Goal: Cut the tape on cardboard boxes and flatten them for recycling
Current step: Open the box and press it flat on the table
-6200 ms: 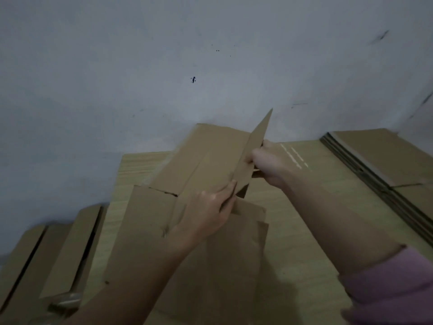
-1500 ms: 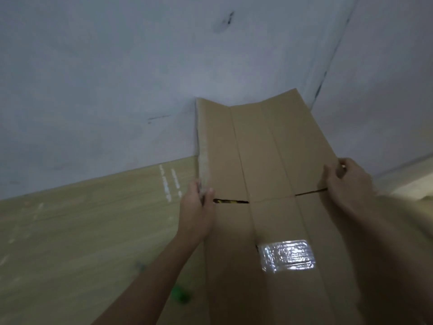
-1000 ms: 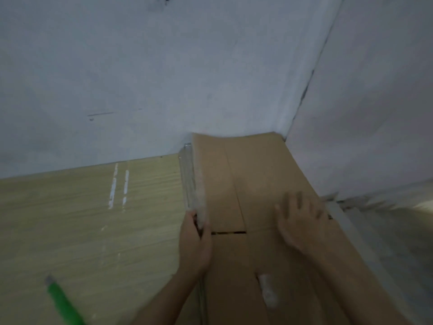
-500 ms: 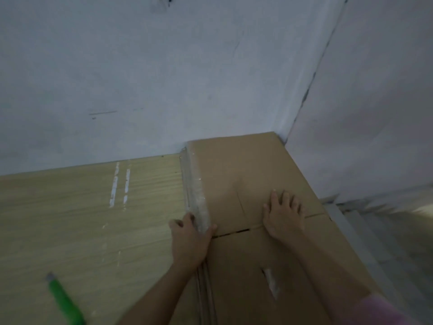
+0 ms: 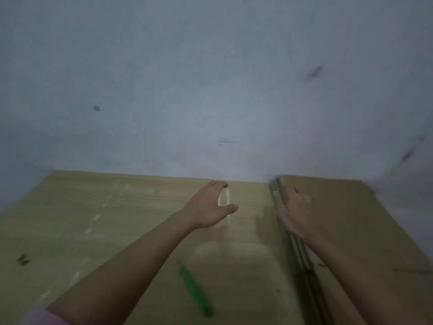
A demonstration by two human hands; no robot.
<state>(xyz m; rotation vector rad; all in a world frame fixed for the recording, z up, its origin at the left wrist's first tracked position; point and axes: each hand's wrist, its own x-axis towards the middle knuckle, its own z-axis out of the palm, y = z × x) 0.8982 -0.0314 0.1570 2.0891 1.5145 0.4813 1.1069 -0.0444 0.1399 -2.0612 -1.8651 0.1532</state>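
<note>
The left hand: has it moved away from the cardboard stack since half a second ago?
Yes. The left hand left the stack edge, now leftward over the table.

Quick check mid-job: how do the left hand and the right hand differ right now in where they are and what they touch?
The left hand is over bare wooden table, holding nothing; the right hand rests at the left edge of the flattened cardboard stack. The left hand's thumb and fingers are spread in an open curve; the right hand's fingers lie fairly straight along the stack. Both are empty, and neither touches the green cutter.
</note>
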